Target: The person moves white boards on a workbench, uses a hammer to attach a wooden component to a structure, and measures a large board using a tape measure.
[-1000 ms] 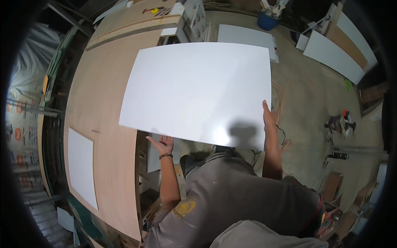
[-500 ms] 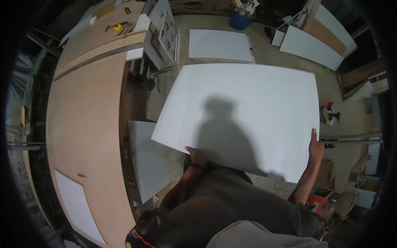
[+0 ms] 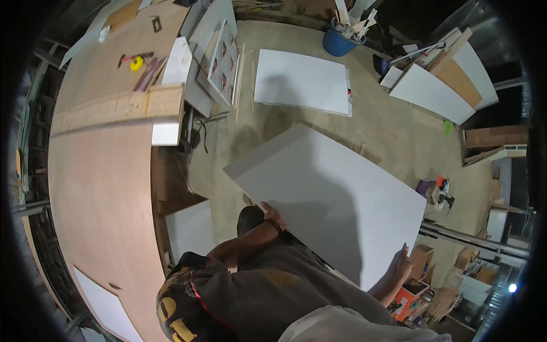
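Observation:
Between both my hands is a large white panel (image 3: 364,199), held slanted in front of my body, with my shadow across it. My left hand (image 3: 273,215) grips its near left edge, thumb lying on the white face and fingers hidden beneath. At the near right edge, my right hand (image 3: 401,267) grips the same board, its thumb along the face and the other fingers mostly out of sight. Beyond the panel, another white board (image 3: 302,77) lies on the floor, apart from the one I hold.
A long wooden workbench (image 3: 102,199) runs along my left, bearing a tape measure (image 3: 137,63) and a hammer (image 3: 128,57). A blue bucket (image 3: 340,44) of offcuts stands at the back. Leaning boards (image 3: 427,94) are far right; a red box (image 3: 405,299) sits near my right arm.
The panel has turned clockwise and tipped lower, its far edge now slanting down to the right. My right hand has come down and nearer my body. The view has shifted too.

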Motion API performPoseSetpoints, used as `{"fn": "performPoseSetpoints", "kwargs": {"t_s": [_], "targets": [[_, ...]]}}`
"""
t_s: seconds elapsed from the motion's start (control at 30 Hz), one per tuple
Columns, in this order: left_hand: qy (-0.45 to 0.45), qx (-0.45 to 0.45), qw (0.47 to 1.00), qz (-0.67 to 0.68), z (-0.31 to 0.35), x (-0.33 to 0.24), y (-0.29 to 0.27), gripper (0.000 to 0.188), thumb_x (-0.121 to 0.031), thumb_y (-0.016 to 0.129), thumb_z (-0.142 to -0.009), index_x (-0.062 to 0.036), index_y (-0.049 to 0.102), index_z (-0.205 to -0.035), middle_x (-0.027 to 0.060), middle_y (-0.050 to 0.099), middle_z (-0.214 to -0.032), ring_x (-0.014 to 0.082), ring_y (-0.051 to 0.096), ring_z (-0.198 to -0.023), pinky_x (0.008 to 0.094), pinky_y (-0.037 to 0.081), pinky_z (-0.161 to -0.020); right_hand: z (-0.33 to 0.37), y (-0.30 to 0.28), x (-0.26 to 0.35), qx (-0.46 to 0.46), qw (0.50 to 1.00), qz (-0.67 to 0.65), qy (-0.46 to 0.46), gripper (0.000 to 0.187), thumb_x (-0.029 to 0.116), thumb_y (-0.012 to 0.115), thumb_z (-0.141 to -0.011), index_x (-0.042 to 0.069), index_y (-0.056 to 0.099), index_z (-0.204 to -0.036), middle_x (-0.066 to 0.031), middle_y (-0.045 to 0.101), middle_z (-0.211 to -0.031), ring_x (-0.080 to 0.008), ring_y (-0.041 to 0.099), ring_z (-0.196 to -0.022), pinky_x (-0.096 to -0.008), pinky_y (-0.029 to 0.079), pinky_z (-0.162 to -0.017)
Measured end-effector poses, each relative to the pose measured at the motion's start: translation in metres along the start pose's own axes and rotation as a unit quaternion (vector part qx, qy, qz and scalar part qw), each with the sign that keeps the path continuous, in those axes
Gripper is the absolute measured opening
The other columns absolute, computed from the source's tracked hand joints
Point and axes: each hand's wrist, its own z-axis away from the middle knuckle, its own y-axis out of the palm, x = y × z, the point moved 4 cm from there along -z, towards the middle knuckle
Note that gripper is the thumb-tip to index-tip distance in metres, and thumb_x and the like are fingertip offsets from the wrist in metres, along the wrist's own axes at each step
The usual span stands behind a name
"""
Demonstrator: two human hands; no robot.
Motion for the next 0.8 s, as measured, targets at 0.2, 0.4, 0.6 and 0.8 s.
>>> {"fn": "performPoseSetpoints", "kwargs": {"t_s": [0.2,0.4,0.6,0.8], "targets": [[0.023,-0.133,0.991,-0.026,0.043,-0.100,0.155,0.110,-0.088,0.028,-0.088,0.0008,0.045,-0.150,0.0166,0.051,-0.150,0.0323,0.053,-0.134,0.0449,0.042,-0.112,-0.069,0.028,0.166,0.029,0.999,0.012,0.025,0.079,0.069,0.047,-0.098,-0.006,0.072,-0.102,-0.0262,0.073,-0.090,-0.0419,0.069,-0.087,-0.0503,0.052,-0.073],[0.093,-0.059,0.992,0.062,-0.102,-0.197,0.274,0.108,-0.088,0.024,-0.089,-0.0023,0.040,-0.153,0.0140,0.047,-0.154,0.0311,0.048,-0.137,0.0453,0.038,-0.114,-0.228,0.114,0.375,0.066,0.995,0.063,0.036,0.077,0.067,0.052,-0.096,-0.006,0.071,-0.111,-0.0290,0.071,-0.102,-0.0343,0.070,-0.096,-0.0487,0.052,-0.085],[0.157,0.066,0.965,0.198,-0.197,-0.294,0.464,0.095,-0.080,0.024,-0.094,-0.0076,0.042,-0.152,0.0106,0.049,-0.152,0.0330,0.046,-0.137,0.0491,0.034,-0.116,-0.447,0.285,0.568,0.060,0.991,-0.069,-0.097,0.087,0.075,0.051,-0.092,-0.008,0.074,-0.094,-0.0202,0.070,-0.076,-0.0315,0.067,-0.073,-0.0465,0.050,-0.069],[-0.174,0.245,0.011,0.954,-0.342,-0.395,0.612,0.089,-0.079,0.029,-0.093,-0.0092,0.052,-0.144,0.0100,0.054,-0.146,0.0305,0.049,-0.133,0.0502,0.036,-0.114,-0.597,0.484,0.708,0.133,0.972,-0.172,-0.091,0.075,0.066,0.057,-0.095,-0.007,0.072,-0.099,-0.0089,0.057,-0.069,-0.0202,0.049,-0.066,-0.0416,0.043,-0.064]]}}
